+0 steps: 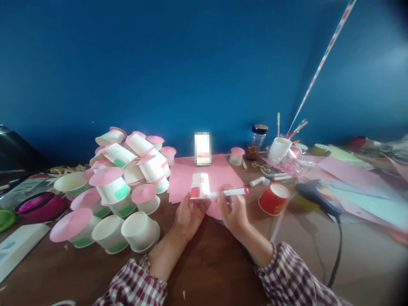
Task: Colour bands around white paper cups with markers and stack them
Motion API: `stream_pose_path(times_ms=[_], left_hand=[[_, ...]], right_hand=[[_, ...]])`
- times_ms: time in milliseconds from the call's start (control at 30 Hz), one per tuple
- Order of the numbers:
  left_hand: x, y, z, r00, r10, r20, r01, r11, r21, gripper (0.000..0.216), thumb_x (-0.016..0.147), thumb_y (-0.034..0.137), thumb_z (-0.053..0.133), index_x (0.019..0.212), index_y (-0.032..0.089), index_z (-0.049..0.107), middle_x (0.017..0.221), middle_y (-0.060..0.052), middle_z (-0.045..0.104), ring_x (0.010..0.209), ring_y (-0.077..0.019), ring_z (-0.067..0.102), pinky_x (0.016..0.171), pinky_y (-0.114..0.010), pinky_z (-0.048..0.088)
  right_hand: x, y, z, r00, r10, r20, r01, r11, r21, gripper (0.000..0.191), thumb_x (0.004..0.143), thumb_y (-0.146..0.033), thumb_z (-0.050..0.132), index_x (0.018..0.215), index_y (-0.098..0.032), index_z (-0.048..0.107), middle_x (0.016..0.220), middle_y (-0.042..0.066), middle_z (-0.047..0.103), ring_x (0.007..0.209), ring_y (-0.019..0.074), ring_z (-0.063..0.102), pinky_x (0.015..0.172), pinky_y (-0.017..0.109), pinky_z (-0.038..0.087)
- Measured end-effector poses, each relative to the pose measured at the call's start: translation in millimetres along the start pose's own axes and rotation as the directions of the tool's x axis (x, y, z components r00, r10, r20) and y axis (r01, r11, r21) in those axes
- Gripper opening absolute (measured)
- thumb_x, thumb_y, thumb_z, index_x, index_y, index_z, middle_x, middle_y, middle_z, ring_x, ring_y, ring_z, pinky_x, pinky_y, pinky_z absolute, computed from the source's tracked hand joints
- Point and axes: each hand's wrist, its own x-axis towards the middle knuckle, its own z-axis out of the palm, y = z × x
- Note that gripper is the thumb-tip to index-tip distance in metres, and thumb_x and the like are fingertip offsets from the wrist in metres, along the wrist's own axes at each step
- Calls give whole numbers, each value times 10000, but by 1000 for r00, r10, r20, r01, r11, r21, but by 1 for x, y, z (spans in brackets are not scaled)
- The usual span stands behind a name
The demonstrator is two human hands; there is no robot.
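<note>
Works over brown table, sees cup pile at ten o'clock and pink sheets at twelve, in left hand holds white cup before sheets, in right hand pinches white marker pointed at cup's four o'clock.

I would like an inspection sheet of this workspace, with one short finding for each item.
Surface: brown table, partly covered by pink paper sheets.
Things in hand: white paper cup with a red patch; slim white marker with a red end.
Clutter: heap of white paper cups with pink discs, left; red paper cup and loose pastel papers, right.
Hands: left hand holds the patched cup; right hand holds the marker near its lower edge.
Cables: black cable at dark gun-shaped tool.
Surroundings: plain blue wall behind.
</note>
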Motion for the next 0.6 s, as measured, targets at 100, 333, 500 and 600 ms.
stream_pose_path(times_ms=[100, 333, 500, 600], left_hand=[[0, 0, 1, 1000, -2, -4, 2, 1000, -6, 223, 855, 198, 440, 786, 102, 629, 752, -105, 681, 733, -194, 652, 742, -342, 548], [-1, 1, 2, 998, -43, -35, 42, 999, -11, 274, 870, 222, 420, 767, 84, 632, 723, -122, 671, 715, -198, 654, 742, -345, 550], [-1, 2, 1, 999, -47, 15, 48, 996, -70, 250, 870, 197, 413, 861, 89, 638, 740, -111, 672, 791, -214, 661, 765, -375, 548], [-2, 3, 2, 998, -57, 15, 58, 994, -87, 261, 874, 184, 399, 923, 81, 634, 767, -122, 679, 783, -214, 662, 759, -380, 551]], right_hand=[[1, -1, -1, 1000, 7, 29, -7, 1000, 12, 181, 903, -268, 436, 783, -177, 536, 556, -17, 564, 490, 106, 549, 498, 180, 431], [0, 0, -1, 999, 30, 15, -31, 998, 45, 166, 906, -281, 432, 818, -179, 528, 572, -15, 573, 491, 109, 558, 497, 184, 439], [0, -1, -1, 998, 52, 39, -55, 995, 84, 176, 904, -285, 435, 797, -181, 528, 559, -16, 575, 461, 101, 545, 463, 176, 425], [0, -1, -2, 998, 57, 12, -58, 994, 89, 168, 899, -287, 445, 807, -179, 534, 603, -1, 603, 504, 111, 573, 499, 185, 447]])
